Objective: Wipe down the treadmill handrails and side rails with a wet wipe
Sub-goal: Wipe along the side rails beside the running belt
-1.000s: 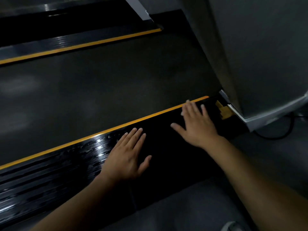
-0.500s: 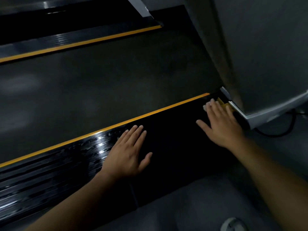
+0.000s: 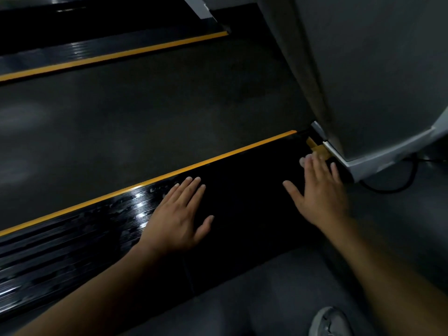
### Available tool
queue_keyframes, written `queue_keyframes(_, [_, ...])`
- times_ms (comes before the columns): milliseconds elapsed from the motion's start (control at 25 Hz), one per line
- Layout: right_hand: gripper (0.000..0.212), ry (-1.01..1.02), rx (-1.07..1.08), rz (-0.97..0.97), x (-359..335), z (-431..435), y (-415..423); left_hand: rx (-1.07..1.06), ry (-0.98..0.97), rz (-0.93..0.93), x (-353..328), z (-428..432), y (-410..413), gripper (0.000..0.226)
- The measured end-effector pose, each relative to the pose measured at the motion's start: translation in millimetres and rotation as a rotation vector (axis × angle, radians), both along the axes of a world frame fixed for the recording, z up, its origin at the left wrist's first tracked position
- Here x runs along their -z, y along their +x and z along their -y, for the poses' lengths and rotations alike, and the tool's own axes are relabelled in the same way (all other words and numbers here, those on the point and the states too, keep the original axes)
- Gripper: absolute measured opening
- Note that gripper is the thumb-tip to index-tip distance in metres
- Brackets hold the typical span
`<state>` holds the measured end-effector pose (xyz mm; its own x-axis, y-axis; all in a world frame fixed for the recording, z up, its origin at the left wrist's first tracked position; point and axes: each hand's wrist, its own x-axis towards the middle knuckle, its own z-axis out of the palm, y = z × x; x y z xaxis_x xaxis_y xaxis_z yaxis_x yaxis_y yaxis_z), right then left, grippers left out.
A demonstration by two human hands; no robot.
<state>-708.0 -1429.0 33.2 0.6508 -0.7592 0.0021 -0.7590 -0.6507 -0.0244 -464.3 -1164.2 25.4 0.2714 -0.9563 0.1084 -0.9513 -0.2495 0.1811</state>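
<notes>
On the black side rail (image 3: pixel 242 190), left hand (image 3: pixel 180 214) and right hand (image 3: pixel 317 190), flat, fingers spread.

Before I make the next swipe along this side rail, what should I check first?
1. The left hand lies flat on the side rail: ok.
2. The right hand lies flat near the rail's front end: ok.
3. A wet wipe under the right hand: cannot tell; only a pale blur at its fingers.
4. The rail left of the left hand shows wet-looking streaks: ok.
5. The cable on the floor is apart from both hands: ok.
6. The handrails wiped: cannot tell, out of view.
</notes>
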Motion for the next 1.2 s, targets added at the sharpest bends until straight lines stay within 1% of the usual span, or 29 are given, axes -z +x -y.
queue_keyframes(80, [0.105,-0.008,-0.078,0.032,3.4,-25.7,9.4,0.001,0.003,-0.001,0.2,0.3,-0.6,0.079])
queue_keyframes(200, [0.102,-0.019,-0.329,0.033,12.5,-76.4,27.6,0.0,0.006,0.005,-0.3,1.0,-0.4,0.08])
queue_keyframes(280, [0.097,-0.063,-0.433,0.039,19.5,-89.0,25.5,-0.002,0.009,0.001,-0.5,0.4,-0.4,0.08])
queue_keyframes(360, [0.091,-0.106,-0.387,0.083,21.9,-71.1,11.3,-0.001,0.011,-0.007,-1.0,0.6,-0.4,0.08])
queue_keyframes(480, [0.089,-0.124,-0.154,0.11,22.6,-31.7,-18.8,-0.002,0.003,-0.001,1.2,1.3,1.0,0.079])
queue_keyframes(600, [0.089,-0.093,-0.046,0.197,26.8,-38.3,-16.0,-0.001,0.003,0.008,1.8,0.7,0.7,0.079])
queue_keyframes(640, [0.088,-0.098,-0.069,0.24,29.8,-53.8,-7.1,-0.002,0.0,0.009,1.7,0.4,1.0,0.079])
queue_keyframes(720, [0.086,-0.121,-0.216,0.294,39.8,-90.1,9.7,-0.003,0.0,0.009,1.6,0.1,1.3,0.079])
queue_keyframes(800, [0.085,-0.136,-0.362,0.255,47.6,-111.6,14.8,-0.003,0.004,0.008,2.1,0.3,1.5,0.079])
queue_keyframes(840, [0.083,-0.151,-0.401,0.24,48.5,-107.4,12.3,-0.003,0.006,0.008,2.4,0.4,1.8,0.079])
queue_keyframes(880, [0.081,-0.177,-0.398,0.242,49.2,-96.8,7.0,-0.004,0.007,0.009,2.5,0.5,1.9,0.079])
queue_keyframes(920, [0.079,-0.195,-0.343,0.253,50.0,-82.2,-1.0,-0.005,0.007,0.011,2.7,0.8,1.9,0.079])
queue_keyframes(1040, [0.083,-0.15,-0.056,0.238,45.9,-36.9,-27.2,-0.003,0.014,0.015,2.6,0.5,1.4,0.078])
queue_keyframes(1080, [0.085,-0.132,-0.011,0.225,44.0,-33.5,-27.6,-0.002,0.013,0.015,2.9,0.4,1.6,0.078])
queue_keyframes(1120, [0.086,-0.127,-0.01,0.233,42.1,-38.8,-21.6,-0.001,0.008,0.014,2.5,0.1,1.7,0.078])
queue_keyframes(1200, [0.085,-0.127,-0.129,0.291,40.4,-70.1,1.5,0.004,-0.001,0.009,2.0,0.0,2.4,0.078])
